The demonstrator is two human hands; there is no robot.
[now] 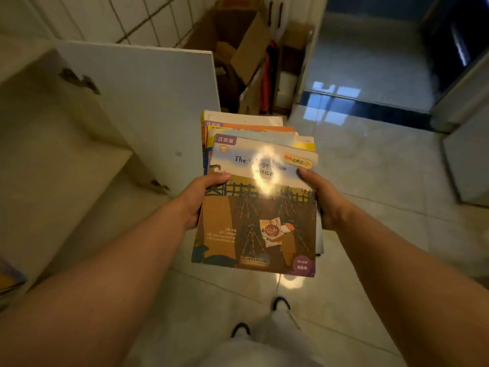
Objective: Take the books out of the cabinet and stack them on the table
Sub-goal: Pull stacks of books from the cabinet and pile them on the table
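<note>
I hold a stack of thin picture books (254,207) flat in front of me above the tiled floor. The top book has a brown and blue cover with a fence and English title. My left hand (201,200) grips the stack's left edge, thumb on the cover. My right hand (320,200) grips the right edge, thumb on top. Several books beneath stick out at the far end. The open white cabinet (60,165) stands to my left, with its shelf bare where I can see it. No table is visible.
The cabinet door (148,102) stands open just left of the books. Cardboard boxes (238,49) lean against the tiled wall ahead. A doorway with a dark threshold (370,107) lies to the right. More books (10,279) peek in at the left edge. My feet (264,316) are below.
</note>
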